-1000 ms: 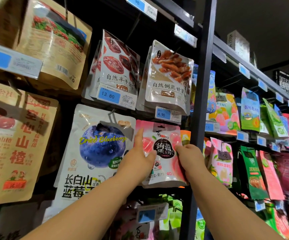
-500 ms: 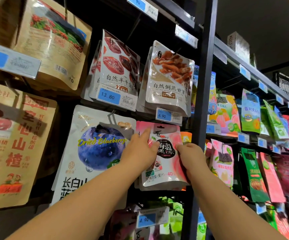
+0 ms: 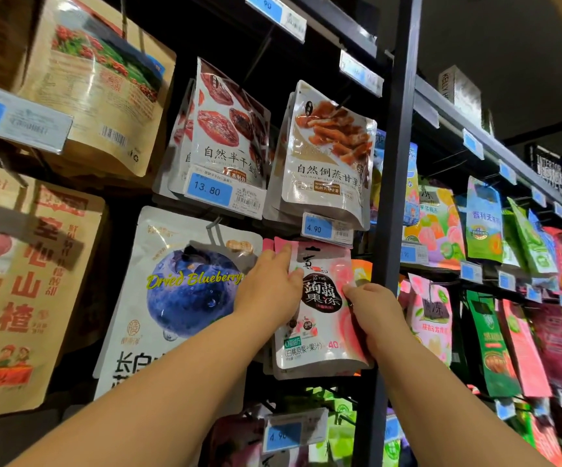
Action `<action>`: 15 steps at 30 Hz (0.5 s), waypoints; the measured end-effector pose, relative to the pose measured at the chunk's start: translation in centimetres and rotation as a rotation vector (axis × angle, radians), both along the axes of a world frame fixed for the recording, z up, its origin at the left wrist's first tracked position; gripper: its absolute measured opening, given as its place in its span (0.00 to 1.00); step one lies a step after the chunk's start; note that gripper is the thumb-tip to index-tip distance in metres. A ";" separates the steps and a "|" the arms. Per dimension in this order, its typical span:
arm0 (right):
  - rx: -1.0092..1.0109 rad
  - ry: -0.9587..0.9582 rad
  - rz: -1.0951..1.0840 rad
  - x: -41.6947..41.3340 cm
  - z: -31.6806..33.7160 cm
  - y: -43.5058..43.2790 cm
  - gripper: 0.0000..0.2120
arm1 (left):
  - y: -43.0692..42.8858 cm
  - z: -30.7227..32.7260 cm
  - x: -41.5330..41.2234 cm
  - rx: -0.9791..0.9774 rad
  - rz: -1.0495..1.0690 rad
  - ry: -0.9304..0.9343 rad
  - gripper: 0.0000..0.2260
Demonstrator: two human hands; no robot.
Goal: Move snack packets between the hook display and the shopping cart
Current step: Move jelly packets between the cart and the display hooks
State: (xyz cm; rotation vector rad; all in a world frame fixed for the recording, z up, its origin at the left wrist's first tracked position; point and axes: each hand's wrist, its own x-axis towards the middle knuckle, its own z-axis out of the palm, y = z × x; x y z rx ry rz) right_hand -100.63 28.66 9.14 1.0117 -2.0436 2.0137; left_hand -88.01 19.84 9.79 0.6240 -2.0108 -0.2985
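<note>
A pink and white jelly snack packet (image 3: 323,325) with a dark round label hangs at the hook display, just under a 4.90 price tag (image 3: 326,228). My left hand (image 3: 272,288) holds its upper left edge, thumb on the front and fingers reaching toward the top. My right hand (image 3: 373,315) grips its right edge, fingers curled behind it. More of the same packets hang behind it. The hook itself is hidden by the packet top and the tag. No shopping cart is in view.
A large dried blueberry bag (image 3: 178,298) hangs just left of my left hand. A black upright post (image 3: 390,210) stands right beside the packet. Dried fruit packets (image 3: 330,156) hang above, green and pink packets (image 3: 495,332) fill hooks to the right.
Both hands have lifted the pink packet upward along the display, closer to the 4.90 tag. My left hand's fingers have slid toward the packet's top edge.
</note>
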 end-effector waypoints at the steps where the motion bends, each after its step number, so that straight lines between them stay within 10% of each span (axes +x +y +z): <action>1: 0.001 -0.001 0.002 0.0 0.0 0.1 0.15 | 0.0 -0.1 0.0 0.001 -0.004 -0.002 0.23; 15: -0.071 0.175 -0.060 0.3 -1.1 0.5 0.12 | -0.4 -0.2 0.6 0.227 -0.329 0.295 0.26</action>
